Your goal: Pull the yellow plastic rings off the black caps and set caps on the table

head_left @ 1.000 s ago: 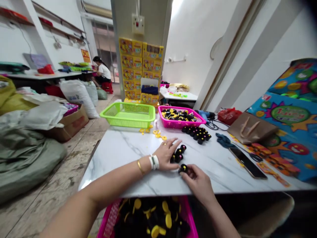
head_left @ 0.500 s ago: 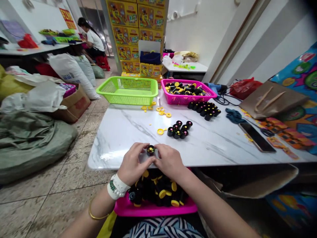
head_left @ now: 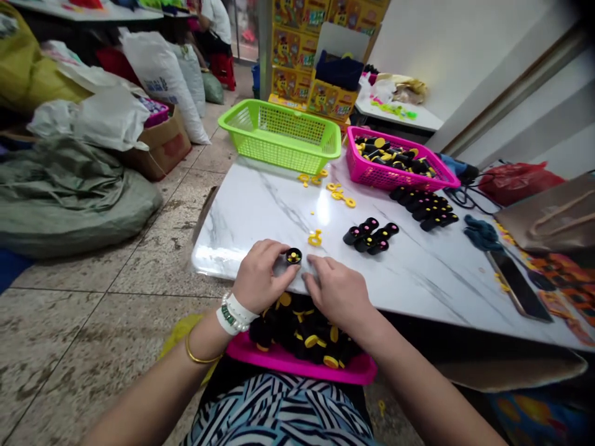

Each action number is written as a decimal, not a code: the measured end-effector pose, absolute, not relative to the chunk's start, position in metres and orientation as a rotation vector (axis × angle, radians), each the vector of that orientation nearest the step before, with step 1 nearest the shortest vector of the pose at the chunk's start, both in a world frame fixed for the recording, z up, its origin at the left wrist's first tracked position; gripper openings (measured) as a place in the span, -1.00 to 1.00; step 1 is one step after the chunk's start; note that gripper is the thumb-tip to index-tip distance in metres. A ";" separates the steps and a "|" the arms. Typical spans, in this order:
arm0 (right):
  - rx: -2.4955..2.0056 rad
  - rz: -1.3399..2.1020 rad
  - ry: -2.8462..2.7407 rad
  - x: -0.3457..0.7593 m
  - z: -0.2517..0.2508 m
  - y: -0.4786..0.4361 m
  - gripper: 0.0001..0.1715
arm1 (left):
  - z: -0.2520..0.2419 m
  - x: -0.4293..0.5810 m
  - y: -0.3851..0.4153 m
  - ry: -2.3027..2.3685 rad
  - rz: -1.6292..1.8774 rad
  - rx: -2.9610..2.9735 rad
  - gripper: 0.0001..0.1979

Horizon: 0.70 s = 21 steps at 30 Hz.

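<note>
Between the thumb and fingers of my left hand (head_left: 261, 275) is a small black cylinder (head_left: 294, 256), upright at the table's near edge with yellow bits inside its round top. Just right of it, my right hand (head_left: 338, 288) is apart from the cylinder, its thumb and fingertips parted and nothing visible between them. A group of black cylinders (head_left: 370, 236) with pink and yellow centres stands to the right. Yellow ring pieces (head_left: 315, 238) lie beyond my hands. Below my wrists, a pink basket (head_left: 302, 367) on my lap holds many black and yellow parts.
A green basket (head_left: 279, 139) and a pink basket (head_left: 400, 173) of black-yellow parts stand at the table's back. More black cylinders (head_left: 425, 207), a dark cloth (head_left: 481, 232) and a phone (head_left: 520, 288) lie right. Sacks (head_left: 74, 192) cover the floor at left; a person (head_left: 216, 28) sits behind.
My right hand has come away from the black cylinder and shifted right, while my left hand still holds it. The camera view has tilted down and turned.
</note>
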State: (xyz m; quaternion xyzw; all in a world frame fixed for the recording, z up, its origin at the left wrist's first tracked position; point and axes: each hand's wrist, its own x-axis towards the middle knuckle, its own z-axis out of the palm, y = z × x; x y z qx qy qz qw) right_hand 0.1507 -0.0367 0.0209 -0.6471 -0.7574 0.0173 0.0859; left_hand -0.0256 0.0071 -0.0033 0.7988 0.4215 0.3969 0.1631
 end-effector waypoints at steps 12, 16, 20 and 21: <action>-1.474 0.026 -2.361 0.159 0.018 0.009 -0.55 | -0.005 -0.022 0.009 1.135 1.084 2.337 -0.68; -1.409 0.053 -2.562 0.164 0.031 -0.005 -0.68 | -0.003 -0.029 0.006 1.084 1.113 2.282 -0.70; -1.325 0.041 -2.622 0.177 0.028 -0.043 -0.53 | -0.002 -0.028 0.002 1.131 1.141 2.240 -0.75; -1.311 -0.017 -2.598 0.180 0.024 -0.052 -0.54 | -0.002 -0.025 0.001 1.145 1.120 2.246 -0.76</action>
